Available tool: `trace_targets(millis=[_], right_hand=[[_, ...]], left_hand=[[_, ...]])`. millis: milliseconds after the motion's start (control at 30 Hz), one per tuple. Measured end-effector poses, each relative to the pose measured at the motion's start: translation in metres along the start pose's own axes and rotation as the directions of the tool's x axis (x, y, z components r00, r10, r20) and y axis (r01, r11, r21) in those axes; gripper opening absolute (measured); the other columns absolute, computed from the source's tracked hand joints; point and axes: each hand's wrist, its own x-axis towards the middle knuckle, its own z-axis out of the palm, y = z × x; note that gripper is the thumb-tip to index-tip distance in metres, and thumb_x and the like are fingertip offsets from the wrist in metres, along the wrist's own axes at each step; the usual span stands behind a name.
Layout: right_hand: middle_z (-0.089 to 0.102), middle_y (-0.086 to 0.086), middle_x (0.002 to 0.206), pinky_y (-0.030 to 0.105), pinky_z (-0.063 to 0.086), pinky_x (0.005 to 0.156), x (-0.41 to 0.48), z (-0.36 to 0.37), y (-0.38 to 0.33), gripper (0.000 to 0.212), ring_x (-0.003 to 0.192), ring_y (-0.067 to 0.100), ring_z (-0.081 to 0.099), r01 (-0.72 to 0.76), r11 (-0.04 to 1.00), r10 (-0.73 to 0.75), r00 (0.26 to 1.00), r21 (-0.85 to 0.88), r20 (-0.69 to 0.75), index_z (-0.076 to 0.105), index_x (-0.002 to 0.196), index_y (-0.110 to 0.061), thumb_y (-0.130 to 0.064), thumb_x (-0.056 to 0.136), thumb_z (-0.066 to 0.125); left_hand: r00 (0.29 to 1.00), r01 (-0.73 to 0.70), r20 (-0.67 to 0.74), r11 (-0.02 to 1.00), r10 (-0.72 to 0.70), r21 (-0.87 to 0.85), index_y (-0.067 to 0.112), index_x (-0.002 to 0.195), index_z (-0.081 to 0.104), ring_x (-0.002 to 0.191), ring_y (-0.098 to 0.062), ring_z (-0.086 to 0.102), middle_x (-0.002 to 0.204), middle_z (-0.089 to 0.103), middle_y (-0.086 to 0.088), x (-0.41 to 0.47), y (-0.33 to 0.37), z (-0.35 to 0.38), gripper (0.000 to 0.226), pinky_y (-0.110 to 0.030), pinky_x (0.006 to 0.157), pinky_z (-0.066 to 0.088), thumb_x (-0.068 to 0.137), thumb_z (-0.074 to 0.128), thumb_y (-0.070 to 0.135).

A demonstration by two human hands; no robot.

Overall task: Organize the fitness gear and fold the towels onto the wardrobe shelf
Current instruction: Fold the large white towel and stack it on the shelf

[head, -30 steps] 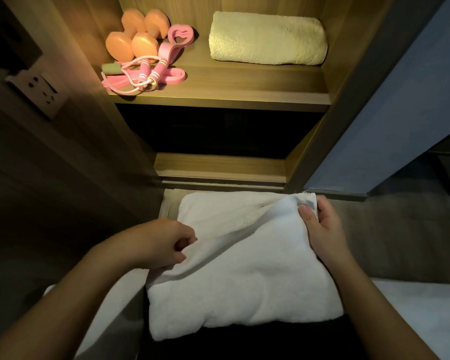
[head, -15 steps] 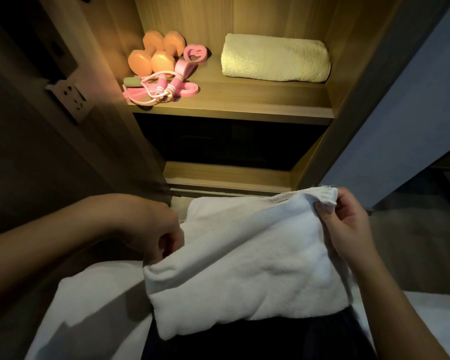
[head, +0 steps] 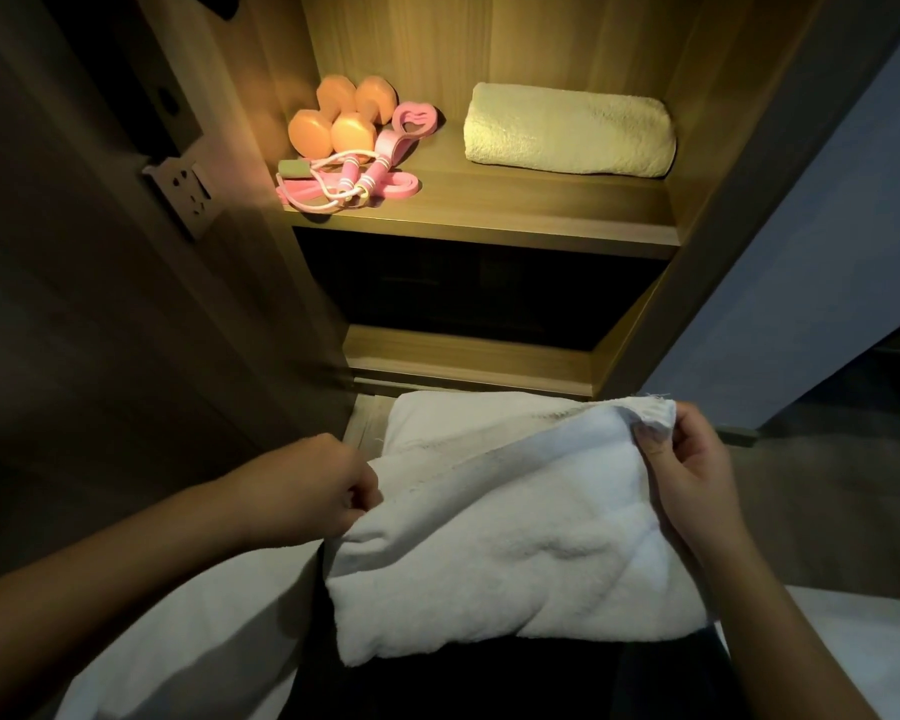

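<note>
Now I am pinching the white towel (head: 515, 543) at both ends, left hand (head: 328, 491) curled on its left edge, right hand (head: 692, 470) on its far-right corner; its long axis is running between them, the wardrobe shelf (head: 515, 220) lying ahead, above it.

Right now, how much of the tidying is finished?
Done: the dumbbells, pink skipping rope and folded cream towel sit on the shelf. In hand: left hand and right hand hold the white towel, mid-fold. Left: finish folding, then shelve it.
</note>
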Motion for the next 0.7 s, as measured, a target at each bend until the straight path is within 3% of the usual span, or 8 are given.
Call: trace_targets(millis=[133, 233, 333, 400, 467, 567, 700], right_hand=[[0.069, -0.013, 0.098, 0.034, 0.055, 0.075, 0.000, 0.001, 0.000, 0.016, 0.089, 0.007, 0.065, -0.002, 1.000, 0.002, 1.000, -0.002, -0.013, 0.062, 0.104, -0.041, -0.047, 0.090, 0.055], [0.069, -0.011, 0.097, 0.035, 0.056, 0.075, 0.000, 0.000, 0.000, 0.016, 0.089, 0.009, 0.066, -0.005, 1.000, 0.005, 1.000, 0.004, -0.021, 0.062, 0.103, -0.040, -0.047, 0.089, 0.056], [0.069, -0.013, 0.097, 0.029, 0.055, 0.071, -0.002, 0.000, 0.001, 0.015, 0.088, 0.007, 0.066, -0.016, 1.000, 0.016, 1.000, 0.022, -0.020, 0.062, 0.100, -0.046, -0.048, 0.087, 0.056], [0.069, -0.015, 0.098, 0.025, 0.054, 0.069, -0.003, -0.001, 0.002, 0.016, 0.089, 0.006, 0.067, -0.037, 0.999, 0.038, 0.999, 0.037, -0.027, 0.062, 0.101, -0.048, -0.049, 0.086, 0.057], [0.069, -0.014, 0.099, 0.027, 0.054, 0.070, -0.004, -0.002, 0.005, 0.020, 0.089, 0.005, 0.066, -0.056, 0.997, 0.058, 0.997, 0.046, -0.044, 0.062, 0.103, -0.047, -0.051, 0.083, 0.058], [0.068, -0.014, 0.100, 0.034, 0.056, 0.075, -0.003, -0.002, 0.012, 0.018, 0.091, 0.008, 0.066, -0.092, 0.995, 0.095, 0.994, 0.046, -0.051, 0.062, 0.104, -0.045, -0.047, 0.086, 0.059], [0.068, -0.018, 0.097, 0.027, 0.054, 0.069, -0.002, 0.002, 0.014, 0.016, 0.087, 0.003, 0.066, -0.116, 0.993, 0.117, 0.992, 0.037, -0.038, 0.061, 0.101, -0.050, -0.051, 0.085, 0.060]], left_hand=[[0.993, -0.108, -0.064, 0.992, 0.104, -0.065, 0.046, 0.098, 0.056, 0.084, 0.012, 0.055, 0.084, 0.057, 0.027, -0.010, 0.002, -0.002, 0.016, -0.002, 0.064, 0.042, 0.092, 0.063, 0.034], [0.990, -0.129, -0.072, 0.984, 0.120, -0.124, 0.039, 0.101, 0.065, 0.087, 0.012, 0.055, 0.083, 0.058, 0.029, -0.014, 0.002, -0.006, 0.011, -0.003, 0.066, 0.042, 0.093, 0.063, 0.033], [0.989, -0.119, -0.122, 0.951, 0.087, -0.286, 0.030, 0.087, 0.071, 0.081, 0.005, 0.061, 0.081, 0.064, 0.031, -0.018, 0.001, -0.005, 0.003, -0.009, 0.065, 0.046, 0.089, 0.068, 0.029], [0.975, -0.135, -0.216, 0.923, 0.058, -0.360, 0.031, 0.079, 0.070, 0.079, -0.001, 0.062, 0.084, 0.067, 0.023, -0.023, 0.004, 0.002, 0.009, -0.015, 0.065, 0.050, 0.083, 0.070, 0.039], [0.927, -0.189, -0.372, 0.913, 0.044, -0.362, 0.033, 0.076, 0.066, 0.080, -0.005, 0.062, 0.084, 0.066, 0.016, -0.030, 0.009, 0.017, 0.020, -0.018, 0.065, 0.052, 0.077, 0.067, 0.052], [0.811, -0.340, -0.576, 0.882, 0.101, -0.325, 0.028, 0.081, 0.061, 0.085, -0.008, 0.063, 0.090, 0.062, 0.017, -0.041, 0.017, 0.042, 0.023, -0.021, 0.065, 0.053, 0.084, 0.066, 0.050], [0.758, -0.387, -0.627, 0.897, 0.179, -0.212, 0.024, 0.097, 0.063, 0.097, -0.002, 0.061, 0.107, 0.060, 0.015, -0.044, 0.013, 0.064, 0.030, -0.016, 0.072, 0.053, 0.087, 0.063, 0.052]])
